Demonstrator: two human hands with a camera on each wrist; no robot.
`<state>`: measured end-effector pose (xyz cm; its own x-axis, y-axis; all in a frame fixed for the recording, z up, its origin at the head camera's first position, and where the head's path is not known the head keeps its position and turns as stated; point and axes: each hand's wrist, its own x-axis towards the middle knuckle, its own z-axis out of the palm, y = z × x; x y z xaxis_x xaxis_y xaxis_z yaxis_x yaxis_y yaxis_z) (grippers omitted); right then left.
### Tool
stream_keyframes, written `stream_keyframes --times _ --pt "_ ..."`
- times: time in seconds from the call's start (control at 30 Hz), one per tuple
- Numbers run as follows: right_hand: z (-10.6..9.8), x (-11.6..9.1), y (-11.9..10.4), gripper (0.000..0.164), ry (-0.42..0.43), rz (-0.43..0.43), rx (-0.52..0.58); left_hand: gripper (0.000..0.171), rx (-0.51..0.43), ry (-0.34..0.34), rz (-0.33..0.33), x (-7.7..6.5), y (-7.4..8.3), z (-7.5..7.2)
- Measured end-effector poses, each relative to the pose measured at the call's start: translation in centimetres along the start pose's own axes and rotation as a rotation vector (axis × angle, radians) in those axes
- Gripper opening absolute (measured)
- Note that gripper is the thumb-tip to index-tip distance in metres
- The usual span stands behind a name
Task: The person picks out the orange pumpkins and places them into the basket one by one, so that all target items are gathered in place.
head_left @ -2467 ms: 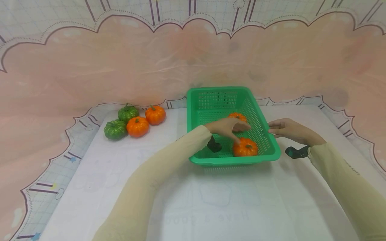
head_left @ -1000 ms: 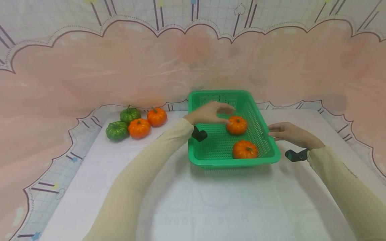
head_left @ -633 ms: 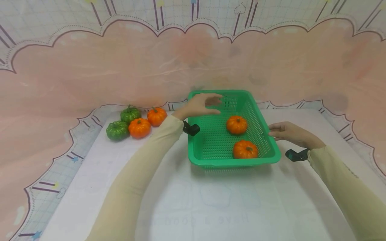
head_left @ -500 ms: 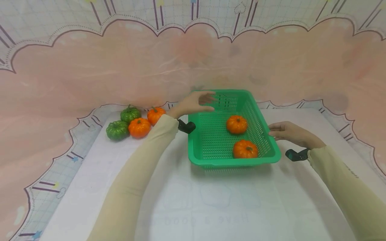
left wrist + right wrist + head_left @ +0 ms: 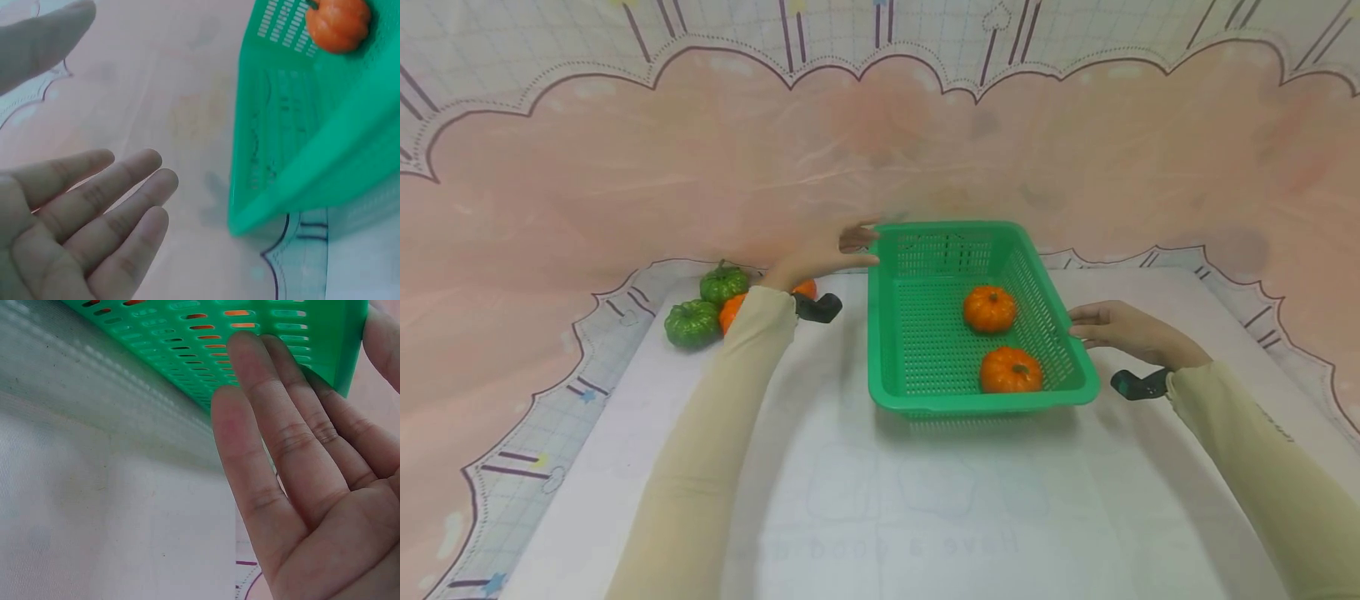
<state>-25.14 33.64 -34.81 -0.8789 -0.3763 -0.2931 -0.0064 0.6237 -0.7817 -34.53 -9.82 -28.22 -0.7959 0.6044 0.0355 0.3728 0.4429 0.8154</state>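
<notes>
Green basket [image 5: 925, 367] at frame centre was steadied by right hand [image 5: 1120, 332], straight fingers laid flat on side wall. Left hand [image 5: 823, 252] was kept empty, fingers relaxed, just left of back corner. Two orange pumpkins [image 5: 990, 308] were left inside.

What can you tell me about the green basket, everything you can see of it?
The green basket is a rectangular plastic tray with slotted walls and a perforated floor, upright on the white table. Two orange pumpkins lie inside. The right hand rests straight fingers against its right wall; the left hand hovers beside its far left corner.
</notes>
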Motion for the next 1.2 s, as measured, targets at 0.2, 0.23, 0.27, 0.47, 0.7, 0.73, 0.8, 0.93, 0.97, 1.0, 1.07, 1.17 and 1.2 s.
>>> stream_keyframes --times 0.2,0.23,0.27,0.47,0.7,0.73,0.8,0.93,0.97,1.0,1.07,1.17,1.2 --pt "0.0 0.1 0.1 0.056 0.0 0.004 -0.004 0.076 0.015 0.024 0.023 -1.3 -1.2 -1.4" --pt "0.0 0.1 0.1 0.055 -0.001 0.003 -0.004 0.076 0.016 0.024 0.021 -1.5 -1.4 -1.6" --pt "0.0 0.2 0.1 0.055 -0.001 0.001 -0.005 0.076 0.023 0.025 0.016 -1.8 -1.6 -1.8" --pt "-0.1 0.1 0.0 0.057 0.0 0.003 -0.018 0.079 0.042 0.041 0.002 -3.2 -2.7 -2.9" --pt "0.0 0.2 0.1 0.058 0.008 0.014 -0.046 0.083 -0.023 0.068 -0.026 -5.5 -4.0 -4.0" --pt "0.0 0.2 0.2 0.058 0.008 0.015 -0.043 0.083 -0.032 0.074 -0.034 -5.8 -4.2 -4.1" --pt "0.0 0.2 0.2 0.058 0.008 0.018 -0.038 0.083 -0.032 0.09 -0.052 -6.4 -4.6 -4.3" --pt "0.0 0.2 0.2 0.059 0.005 0.018 -0.038 0.081 -0.039 0.129 -0.086 -7.3 -5.4 -4.6" --pt "0.0 0.2 0.2 0.059 0.005 0.017 -0.041 0.081 -0.04 0.137 -0.096 -7.4 -5.6 -4.6" --pt "0.0 0.1 0.2 0.059 0.004 0.016 -0.042 0.081 -0.033 0.147 -0.105 -7.6 -5.8 -4.7" --pt "0.0 0.1 0.2 0.059 0.005 0.012 -0.045 0.081 -0.011 0.16 -0.117 -8.0 -6.2 -4.8" --pt "0.0 0.1 0.2 0.058 0.005 0.008 -0.041 0.082 0.014 0.178 -0.117 -8.6 -6.8 -4.9" --pt "0.0 0.2 0.2 0.058 0.003 0.007 -0.037 0.083 0.026 0.187 -0.114 -8.8 -7.0 -4.9"
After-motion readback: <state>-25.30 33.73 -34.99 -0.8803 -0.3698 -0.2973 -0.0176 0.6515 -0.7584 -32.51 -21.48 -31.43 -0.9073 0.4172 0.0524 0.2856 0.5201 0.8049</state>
